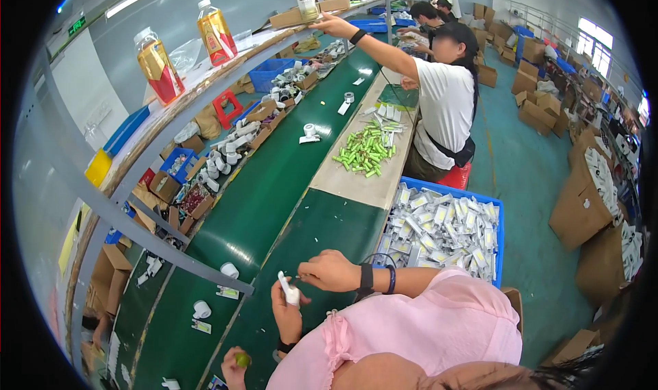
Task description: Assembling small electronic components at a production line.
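one pink shirt (439, 314) is near left fingers (277, 293) clasping one white part (292, 295), right fingers (308, 270) bunched, grip unclear.

One held device (293, 296), three labelled bottles (160, 69)

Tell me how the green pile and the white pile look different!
The green pile is bright green; the white pile has yellow patches.
The green pile lies on a pale board; the white pile sits in a blue bin.
Both are jumbled heaps.
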Motion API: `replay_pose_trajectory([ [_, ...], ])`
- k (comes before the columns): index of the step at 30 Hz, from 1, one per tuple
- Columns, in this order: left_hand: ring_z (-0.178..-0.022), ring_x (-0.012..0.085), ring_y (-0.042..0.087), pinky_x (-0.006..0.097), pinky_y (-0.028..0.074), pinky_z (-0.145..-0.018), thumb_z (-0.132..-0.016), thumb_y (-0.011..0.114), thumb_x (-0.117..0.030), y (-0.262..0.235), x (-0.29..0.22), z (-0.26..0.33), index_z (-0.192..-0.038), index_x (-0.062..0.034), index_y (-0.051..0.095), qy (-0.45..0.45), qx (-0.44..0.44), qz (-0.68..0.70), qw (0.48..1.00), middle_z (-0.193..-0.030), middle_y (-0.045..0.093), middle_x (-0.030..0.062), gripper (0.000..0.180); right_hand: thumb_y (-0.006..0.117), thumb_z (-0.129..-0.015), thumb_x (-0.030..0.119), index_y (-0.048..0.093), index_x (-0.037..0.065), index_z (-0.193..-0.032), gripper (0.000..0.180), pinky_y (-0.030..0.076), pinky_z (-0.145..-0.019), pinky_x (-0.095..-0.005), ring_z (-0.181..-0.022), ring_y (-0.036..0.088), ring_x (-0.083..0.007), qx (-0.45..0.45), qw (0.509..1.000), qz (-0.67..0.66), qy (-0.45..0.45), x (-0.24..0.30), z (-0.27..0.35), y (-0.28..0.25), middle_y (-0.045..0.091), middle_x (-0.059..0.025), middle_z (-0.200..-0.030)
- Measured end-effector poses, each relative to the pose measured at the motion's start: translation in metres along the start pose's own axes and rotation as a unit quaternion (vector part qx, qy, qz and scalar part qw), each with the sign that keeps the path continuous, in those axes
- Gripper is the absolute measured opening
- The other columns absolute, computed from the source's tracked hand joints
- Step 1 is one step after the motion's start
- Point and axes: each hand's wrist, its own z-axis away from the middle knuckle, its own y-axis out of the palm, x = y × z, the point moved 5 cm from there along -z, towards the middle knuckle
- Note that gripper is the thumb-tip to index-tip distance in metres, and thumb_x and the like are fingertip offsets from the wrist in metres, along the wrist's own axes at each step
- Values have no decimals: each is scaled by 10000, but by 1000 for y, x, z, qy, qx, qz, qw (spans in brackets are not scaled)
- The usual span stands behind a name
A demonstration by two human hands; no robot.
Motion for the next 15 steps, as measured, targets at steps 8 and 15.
replay_pose_trajectory([
  [8,-735,222,667,390,594,-664,-1046,381,-281,2,-10,-2,-1327,-21,444,4,-49,118,992,-975,641,141,387,694,-848,135,663,94,-1025,184,484,-738,-381,-796,623,-263,-114,988,-73,-68,20,-9,-3,642,-54,-785],
  [15,-553,172,605,314,539,-417,-1003,483,-363,5,-3,-16,-1262,-33,518,-94,-12,191,977,-825,611,109,420,700,-800,78,697,83,-1019,219,483,-785,-388,-806,637,-261,-131,983,-71,-105,22,-17,-14,668,-62,-842],
])
